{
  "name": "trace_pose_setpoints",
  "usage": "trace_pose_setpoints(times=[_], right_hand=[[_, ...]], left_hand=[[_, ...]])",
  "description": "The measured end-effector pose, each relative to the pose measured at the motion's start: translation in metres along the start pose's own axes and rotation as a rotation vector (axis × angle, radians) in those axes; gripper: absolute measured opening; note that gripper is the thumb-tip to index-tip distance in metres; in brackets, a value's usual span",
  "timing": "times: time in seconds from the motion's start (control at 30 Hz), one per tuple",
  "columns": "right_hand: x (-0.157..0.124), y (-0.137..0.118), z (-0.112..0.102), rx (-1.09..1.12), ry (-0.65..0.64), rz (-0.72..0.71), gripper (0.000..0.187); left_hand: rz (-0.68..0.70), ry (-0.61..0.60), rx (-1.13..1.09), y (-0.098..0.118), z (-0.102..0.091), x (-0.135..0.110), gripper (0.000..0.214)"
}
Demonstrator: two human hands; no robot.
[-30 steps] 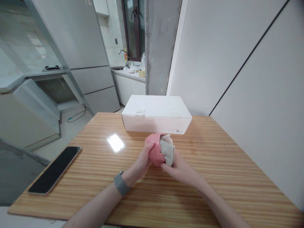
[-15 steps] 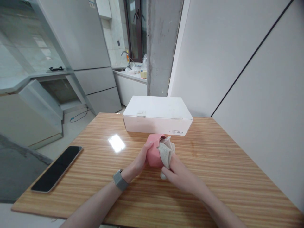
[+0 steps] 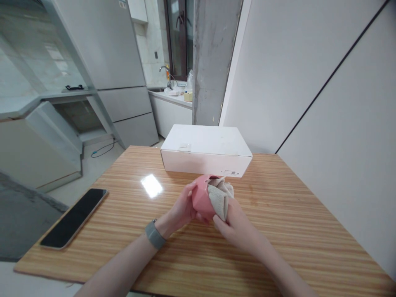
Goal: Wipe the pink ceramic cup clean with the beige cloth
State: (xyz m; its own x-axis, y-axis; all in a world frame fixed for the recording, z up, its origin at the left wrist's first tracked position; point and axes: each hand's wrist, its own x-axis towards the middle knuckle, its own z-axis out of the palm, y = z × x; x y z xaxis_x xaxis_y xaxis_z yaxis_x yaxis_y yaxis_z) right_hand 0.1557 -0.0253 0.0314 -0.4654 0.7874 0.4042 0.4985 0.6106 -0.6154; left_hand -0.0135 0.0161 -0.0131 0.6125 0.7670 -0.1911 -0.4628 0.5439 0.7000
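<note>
A pink faceted cup [image 3: 201,199] is held just above the wooden table [image 3: 278,231], near its middle. My left hand [image 3: 182,208] wraps round the cup's left side, fingers closed on it; a grey watch sits on that wrist. My right hand [image 3: 235,220] presses a beige cloth [image 3: 219,197] against the cup's right side and rim, fingers closed on the cloth. Part of the cloth lies inside the cup's mouth.
A closed white box [image 3: 206,150] lies just behind the cup. A black phone [image 3: 74,217] rests near the table's left edge. A white wall runs close along the right. Grey cabinets, a concrete pillar and a sink counter stand beyond the table.
The cup has tilted and turned slightly in my left hand. My right hand has shifted the cloth over the cup's side and rim. The view has moved a little.
</note>
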Motion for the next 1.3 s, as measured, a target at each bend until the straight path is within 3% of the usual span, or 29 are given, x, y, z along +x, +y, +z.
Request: trace_pose_setpoints(times=[0.1, 0.17, 0.43, 0.57, 0.7, 0.93, 1.13, 1.23, 1.3], right_hand=[[-0.001, -0.001, -0.003, 0.006, 0.042, -0.016, 0.02], [-0.001, -0.003, -0.004, -0.022, 0.065, -0.048, 0.023], [0.003, -0.011, 0.003, -0.104, -0.003, -0.186, 0.051], [0.002, -0.007, 0.011, -0.145, 0.002, -0.246, 0.057], [0.001, 0.0, 0.02, -0.177, 0.044, -0.286, 0.059], [0.003, 0.007, 0.022, -0.128, 0.059, -0.225, 0.056], [0.002, 0.013, 0.016, -0.117, 0.149, -0.076, 0.056], [0.001, 0.017, 0.015, -0.155, 0.161, -0.039, 0.058], [0.001, 0.018, 0.018, -0.196, 0.166, -0.055, 0.06]], left_hand=[[0.017, -0.146, 0.053, -0.002, -0.007, -0.001, 0.058], [0.037, -0.165, 0.069, -0.005, -0.01, 0.0, 0.058], [0.037, 0.106, 0.043, -0.013, -0.006, 0.014, 0.081], [0.198, 0.089, -0.052, -0.008, 0.004, 0.015, 0.069], [0.163, 0.095, -0.105, -0.006, 0.013, 0.011, 0.069], [0.217, 0.129, -0.058, -0.009, 0.013, 0.007, 0.068], [0.202, 0.118, -0.032, -0.011, 0.009, 0.004, 0.041], [0.204, 0.097, 0.025, -0.016, 0.01, 0.006, 0.05], [0.234, 0.146, 0.06, -0.019, 0.01, 0.007, 0.057]])
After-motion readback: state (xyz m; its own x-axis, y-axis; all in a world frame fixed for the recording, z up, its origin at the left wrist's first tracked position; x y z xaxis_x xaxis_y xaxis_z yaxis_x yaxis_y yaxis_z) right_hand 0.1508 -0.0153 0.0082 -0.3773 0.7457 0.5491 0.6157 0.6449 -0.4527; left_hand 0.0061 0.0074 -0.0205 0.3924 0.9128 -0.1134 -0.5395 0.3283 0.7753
